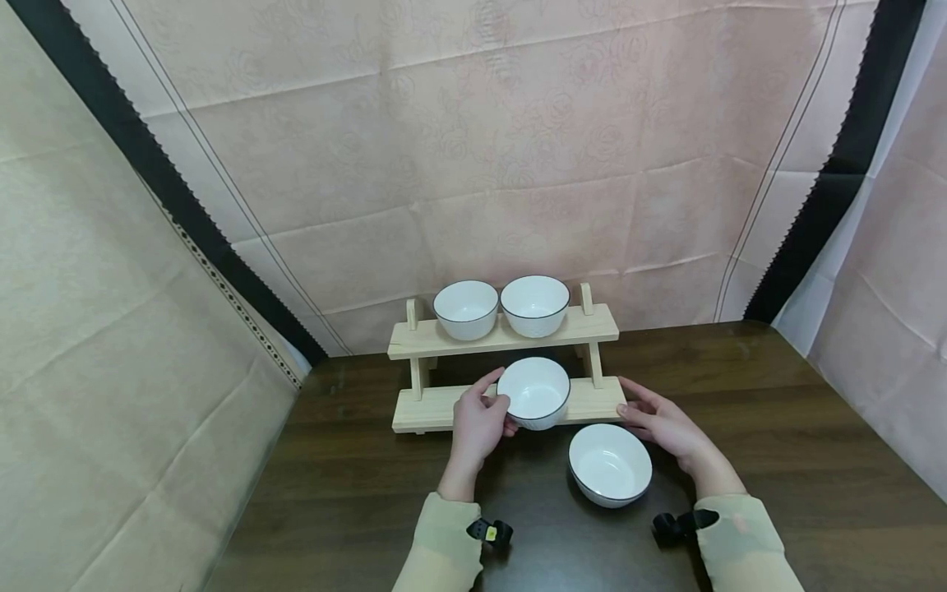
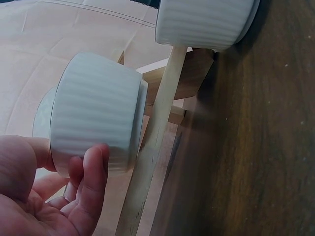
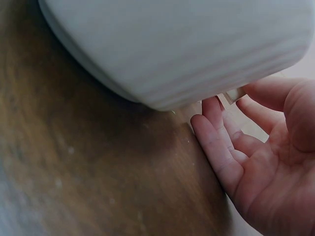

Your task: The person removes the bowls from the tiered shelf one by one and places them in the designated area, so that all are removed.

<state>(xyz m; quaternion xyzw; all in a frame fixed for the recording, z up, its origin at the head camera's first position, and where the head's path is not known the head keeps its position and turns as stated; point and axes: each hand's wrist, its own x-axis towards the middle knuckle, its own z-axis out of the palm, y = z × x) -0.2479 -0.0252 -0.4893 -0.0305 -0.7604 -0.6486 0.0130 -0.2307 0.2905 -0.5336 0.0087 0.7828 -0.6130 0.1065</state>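
Observation:
My left hand (image 1: 477, 419) grips a white ribbed bowl (image 1: 534, 390) with a dark rim, thumb at the near side and fingers along its wall. The bowl is over the lower board of a two-tier wooden rack (image 1: 432, 409); in the left wrist view its base (image 2: 140, 123) lies right at the board's edge. My right hand (image 1: 666, 423) holds the right end of that lower board between thumb and fingers. A larger white bowl (image 1: 610, 462) stands on the table in front of the rack, between my forearms, and covers part of the right wrist view.
Two more white bowls, a left one (image 1: 466, 308) and a right one (image 1: 535, 304), stand side by side on the rack's upper board. The dark wooden table (image 1: 333, 493) reaches back to a pale cloth wall (image 1: 481, 164), with cloth walls at both sides.

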